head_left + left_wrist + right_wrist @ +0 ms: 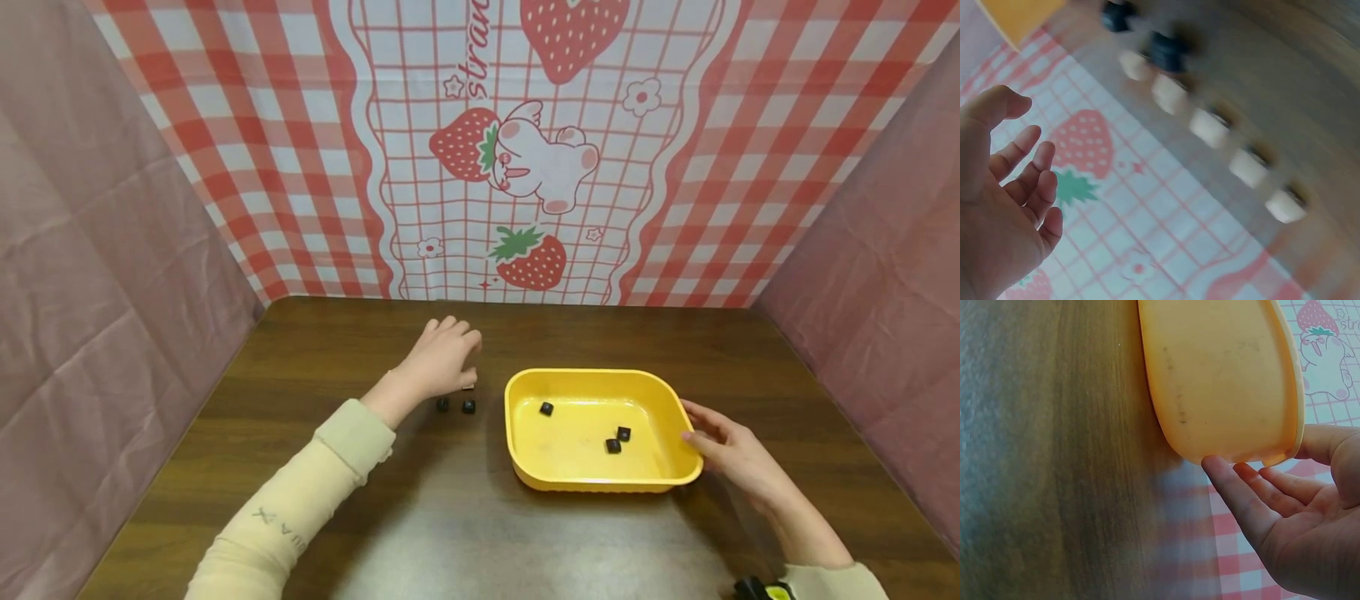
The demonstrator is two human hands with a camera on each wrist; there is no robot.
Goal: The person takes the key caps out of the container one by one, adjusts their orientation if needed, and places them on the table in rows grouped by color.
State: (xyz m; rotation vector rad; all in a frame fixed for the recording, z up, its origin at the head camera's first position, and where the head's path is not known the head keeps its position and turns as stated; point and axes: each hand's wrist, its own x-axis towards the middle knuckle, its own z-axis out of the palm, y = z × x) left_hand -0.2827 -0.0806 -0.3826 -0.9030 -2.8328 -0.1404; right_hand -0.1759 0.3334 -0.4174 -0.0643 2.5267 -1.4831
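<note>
My left hand (444,357) hovers over the left part of the table, fingers loosely bent and nothing held. Below it in the head view lie two small black keycap-like pieces (468,407), with the edge of a pale one (468,387) beside the thumb. The left wrist view shows several cream pieces (1209,128) in a row near black pieces (1168,51), apart from the left hand (1013,181). My right hand (738,454) holds the right end of a yellow plastic basin (603,483), thumb over its rim, fingers against the outer wall. Three black pieces (613,446) lie inside.
The brown wooden table (465,533) runs back to a red-and-white checked cloth (292,150) with strawberry prints. Pink drapes (112,250) hang at both sides. A black object with a yellow-green patch (778,592) shows beside the right sleeve.
</note>
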